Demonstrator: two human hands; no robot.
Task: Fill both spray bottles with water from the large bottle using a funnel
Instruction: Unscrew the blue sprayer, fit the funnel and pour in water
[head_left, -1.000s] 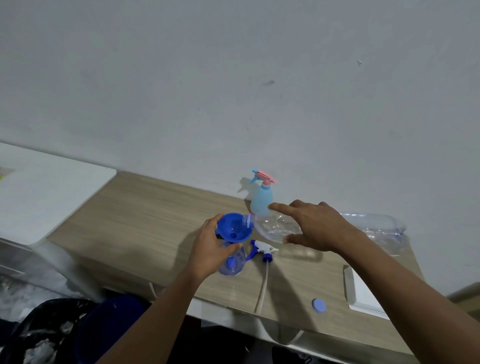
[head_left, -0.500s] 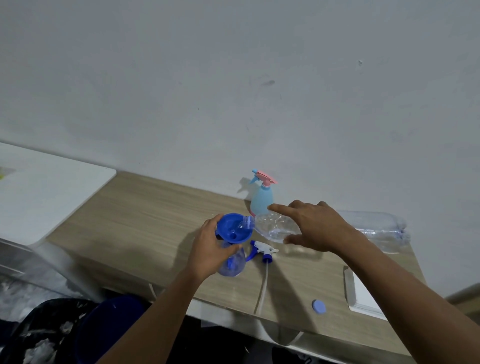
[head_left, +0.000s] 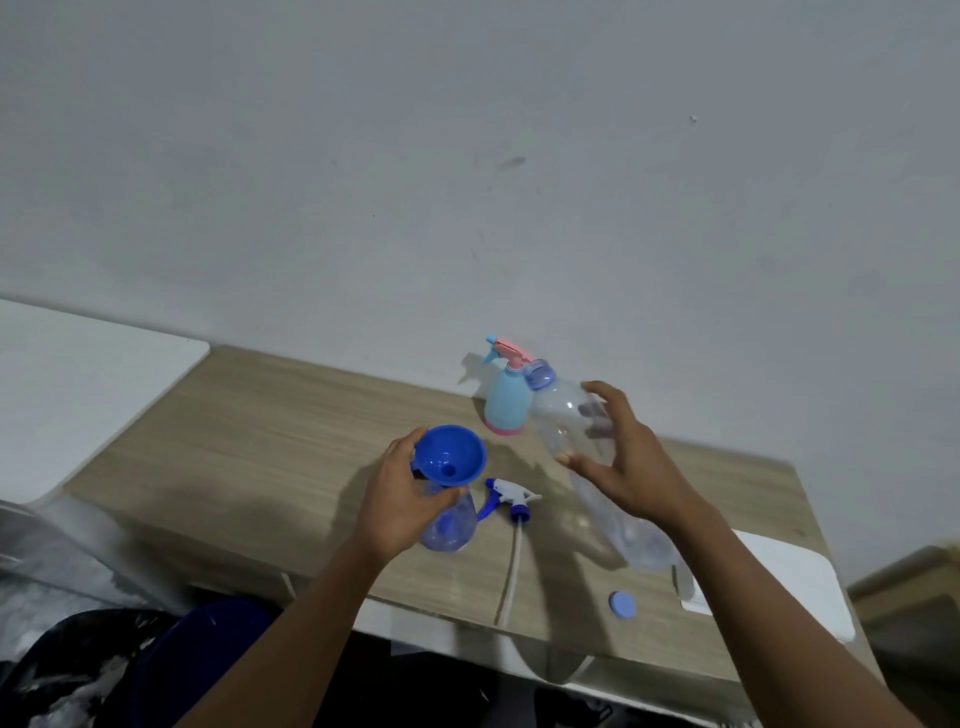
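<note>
the light wooden worktop (head_left: 291, 415) runs from a grey wall (head_left: 467, 182) at the back to a front edge close to the person, and a white surface (head_left: 78, 384) meets its left end; open wood lies left of the hands. near the middle the left hand (head_left: 402, 501) grips a small clear blue-tinted spray bottle (head_left: 452, 527) at its neck, fingers (head_left: 410, 447) curled round the far side, thumb across the front, just under a round blue plastic funnel (head_left: 449, 457) seated in the bottle's mouth. just right of it a white-and-blue spray head (head_left: 511, 496) lies flat, its tube reaching the front edge. the right hand (head_left: 636, 467) holds a large clear plastic bottle (head_left: 566, 415) tilted, fingers spread wide round its upper body, its mouth up and apart from the funnel; whether its base touches the worktop i cannot tell. a pale blue spray bottle with a pink trigger (head_left: 501, 402) stands upright by the wall, just behind that mouth. a round blue cap (head_left: 622, 605) lies near the front edge, beside a white flat object (head_left: 779, 577).
</note>
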